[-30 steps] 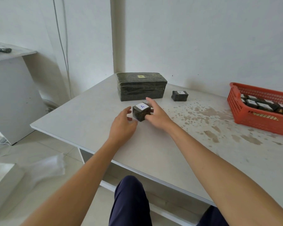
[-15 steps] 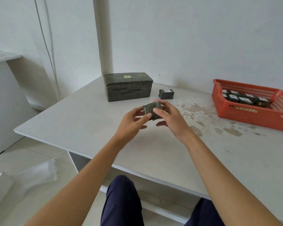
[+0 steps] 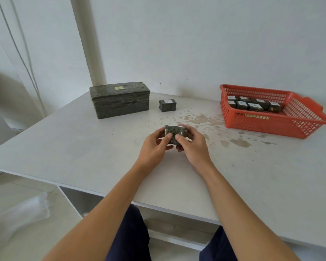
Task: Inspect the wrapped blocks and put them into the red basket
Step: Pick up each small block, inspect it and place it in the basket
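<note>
A small dark wrapped block (image 3: 174, 131) is held above the table between both hands. My left hand (image 3: 154, 147) pinches its left side with thumb and fingers. My right hand (image 3: 193, 146) grips its right side, thumb on the near face. Its label does not show. Another small wrapped block (image 3: 167, 105) with a white label lies on the table further back. The red basket (image 3: 271, 125) stands at the right and holds several labelled wrapped blocks (image 3: 254, 106).
A large wrapped box (image 3: 120, 99) with a yellow label stands at the back left of the white table (image 3: 83, 144). Stains mark the table top near the basket. The wall runs close behind. The floor lies beyond the table's left edge.
Both hands picked the small block up off the table and turned it, so its white label no longer shows. The view has shifted left and the basket appears more fully.
</note>
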